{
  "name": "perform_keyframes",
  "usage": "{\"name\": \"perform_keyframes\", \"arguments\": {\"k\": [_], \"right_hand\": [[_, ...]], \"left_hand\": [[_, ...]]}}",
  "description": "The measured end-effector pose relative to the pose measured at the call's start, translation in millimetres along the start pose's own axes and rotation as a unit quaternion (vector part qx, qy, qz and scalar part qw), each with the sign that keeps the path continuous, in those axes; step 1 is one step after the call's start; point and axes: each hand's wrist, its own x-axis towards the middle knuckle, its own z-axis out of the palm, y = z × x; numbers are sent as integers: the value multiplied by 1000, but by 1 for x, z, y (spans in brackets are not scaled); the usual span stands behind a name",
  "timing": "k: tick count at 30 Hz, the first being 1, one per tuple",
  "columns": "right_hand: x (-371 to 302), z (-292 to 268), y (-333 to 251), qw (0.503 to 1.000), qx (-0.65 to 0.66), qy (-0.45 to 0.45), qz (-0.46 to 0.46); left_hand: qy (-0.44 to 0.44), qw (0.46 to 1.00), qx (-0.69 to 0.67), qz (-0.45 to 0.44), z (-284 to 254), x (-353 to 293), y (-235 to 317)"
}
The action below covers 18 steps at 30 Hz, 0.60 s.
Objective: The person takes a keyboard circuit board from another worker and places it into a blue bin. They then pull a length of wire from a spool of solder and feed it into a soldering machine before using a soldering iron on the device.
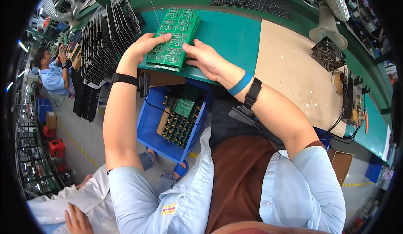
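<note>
A stack of green circuit boards (174, 39) lies at the front edge of the green bench mat (228, 36), tilted a little in the head view. My left hand (145, 47) grips its left side, the thumb flat on the top board and the other fingers hidden beside or beneath it. At the right edge, my right hand (205, 61) presses its thumb against the stack, with the fingers loosely bent alongside. Below the bench edge stands a blue bin (147, 127) holding more boards with yellow and black parts (176, 125).
Racks of upright dark boards (98, 49) stand left of the stack. To the right are a beige sheet (289, 74), a small fan (328, 57) and a funnel-shaped extraction hood (329, 26). A co-worker (54, 72) sits far left; another person's hand (77, 219) shows lower left.
</note>
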Motion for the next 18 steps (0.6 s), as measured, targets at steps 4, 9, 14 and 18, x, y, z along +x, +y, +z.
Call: {"name": "perform_keyframes", "arguments": {"k": [4,9,14,18], "right_hand": [[4,-10,3,997,2,-81,-1],[-7,1,-4,991,8,-115,-66],[-46,12,0,987,-119,-64,-88],[-79,8,7,949,-148,-273,-48]], "left_hand": [[-53,988,-131,-61,7,-11,1],[-58,962,-264,23,9,-25,-9],[-27,933,-351,68,-14,-62,-45],[37,952,-283,109,-25,-111,-68]]}}
